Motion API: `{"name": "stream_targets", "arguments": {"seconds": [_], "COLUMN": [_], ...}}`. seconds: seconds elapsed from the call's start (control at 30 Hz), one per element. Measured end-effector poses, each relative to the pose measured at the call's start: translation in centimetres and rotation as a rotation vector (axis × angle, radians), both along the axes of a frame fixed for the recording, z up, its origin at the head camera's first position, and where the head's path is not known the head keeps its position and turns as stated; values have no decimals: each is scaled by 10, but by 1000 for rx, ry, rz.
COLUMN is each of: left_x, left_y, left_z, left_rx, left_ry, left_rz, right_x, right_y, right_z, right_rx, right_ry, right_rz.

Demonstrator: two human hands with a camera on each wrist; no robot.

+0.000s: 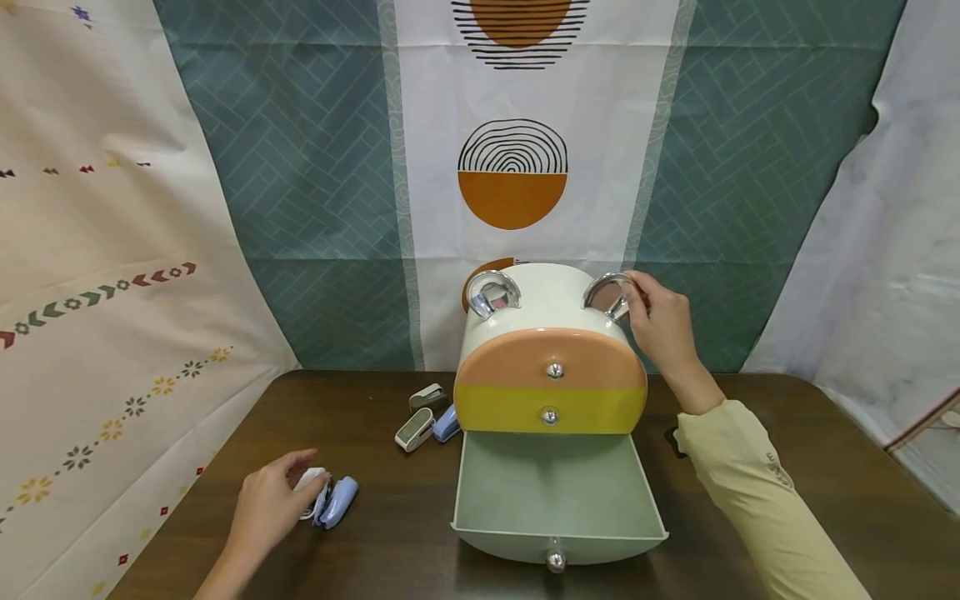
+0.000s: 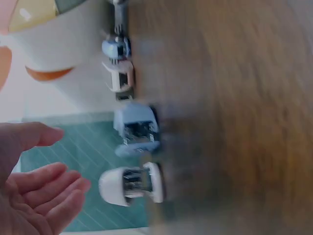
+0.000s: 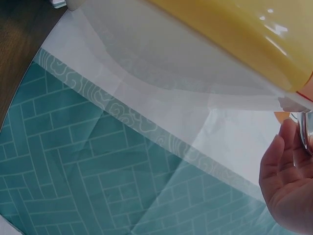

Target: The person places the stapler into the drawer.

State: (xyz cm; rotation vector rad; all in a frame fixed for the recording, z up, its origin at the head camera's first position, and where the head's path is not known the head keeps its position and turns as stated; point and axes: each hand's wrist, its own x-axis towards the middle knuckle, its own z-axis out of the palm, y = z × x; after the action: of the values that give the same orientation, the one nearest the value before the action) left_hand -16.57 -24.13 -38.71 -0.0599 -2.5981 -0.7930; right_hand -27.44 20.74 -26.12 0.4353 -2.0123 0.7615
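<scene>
A white, rounded desktop drawer box (image 1: 551, 287) stands on the table with orange and yellow drawer fronts. Its green bottom drawer (image 1: 551, 483) is pulled out toward me. My right hand (image 1: 663, 325) grips the chrome ring ear (image 1: 606, 292) at the box's top right; its fingertips are partly hidden behind the ring. At the left, my left hand (image 1: 270, 504) is over a white mini stapler (image 2: 113, 186) and a blue mini stapler (image 1: 340, 502). In the left wrist view its fingers are loosely bent, with a gap between them and both staplers.
Beside the box's left side lie more small staplers: a white one (image 1: 415, 429), a dark-and-white one (image 1: 428, 398) and a blue one (image 1: 447, 423). A small dark object (image 1: 675, 442) lies by my right sleeve. Patterned cloths (image 1: 315, 167) hang behind the table.
</scene>
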Motion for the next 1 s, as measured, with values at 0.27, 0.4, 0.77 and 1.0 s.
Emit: {"name": "stream_targets", "arguments": {"seconds": [0.27,0.4,0.77,1.0], "left_x": [-10,-13,-20,-18], "left_y": [-26,-34,-43,-40], "left_z": [-9,-9,-7,-6], "left_rx": [-67,-69,-25,30], "left_ry": [-185,-271,-487,-526], "left_rz": [19,24,-3,2], "right_x": [1,0,-1,-1], "right_y": [0,0,1,0], "right_z": [0,0,0,0], "right_rx": [1,2,-7,-13], "right_ry": [-20,-14,-17,-22], "right_rz": [1,3,-1,2]}}
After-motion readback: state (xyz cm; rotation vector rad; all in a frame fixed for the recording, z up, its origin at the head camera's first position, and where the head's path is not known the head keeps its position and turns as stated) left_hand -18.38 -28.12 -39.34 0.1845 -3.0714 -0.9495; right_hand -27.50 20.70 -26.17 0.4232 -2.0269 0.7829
